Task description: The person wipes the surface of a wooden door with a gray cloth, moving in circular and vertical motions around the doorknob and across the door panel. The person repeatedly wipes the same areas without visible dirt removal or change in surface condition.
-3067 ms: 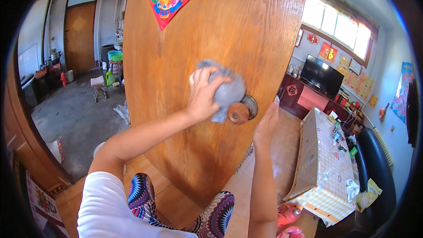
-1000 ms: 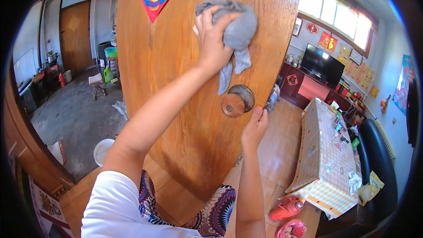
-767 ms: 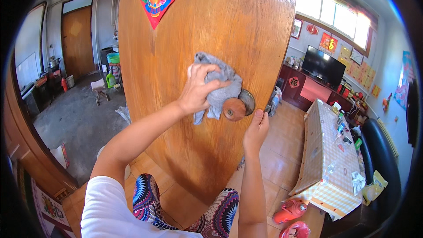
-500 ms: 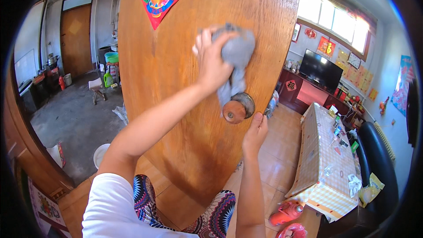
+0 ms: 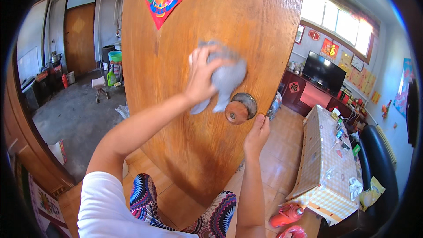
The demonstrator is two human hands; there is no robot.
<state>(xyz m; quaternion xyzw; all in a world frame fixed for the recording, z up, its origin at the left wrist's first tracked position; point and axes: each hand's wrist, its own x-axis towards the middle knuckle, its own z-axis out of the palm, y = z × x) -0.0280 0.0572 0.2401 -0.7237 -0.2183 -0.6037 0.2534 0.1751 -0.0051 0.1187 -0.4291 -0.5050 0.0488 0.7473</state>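
A brown wooden door (image 5: 264,26) stands in front of me. My left hand (image 5: 202,78) is closed over a crumpled grey cloth (image 5: 229,76) and presses it to the door's face, left of and above the knob; motion smears both a little. Loose ends of the cloth hang below the fingers. The round wooden doorknob (image 5: 236,112), on a dark metal base, sticks out just below the cloth. By the door's right edge, below the knob, my right hand (image 5: 257,137) grips that edge, thumb on the near face and fingers hidden behind it.
A red decoration (image 5: 163,0) hangs high on the door. To the right, a table with a checked cloth (image 5: 315,158) stands beside a black sofa (image 5: 387,163); a red bottle (image 5: 286,215) is at its near end. Leftward lies a room with a small stool (image 5: 99,84).
My left hand has slid down and to the left with the grey cloth across the door. The right hand keeps its hold on the door's edge.
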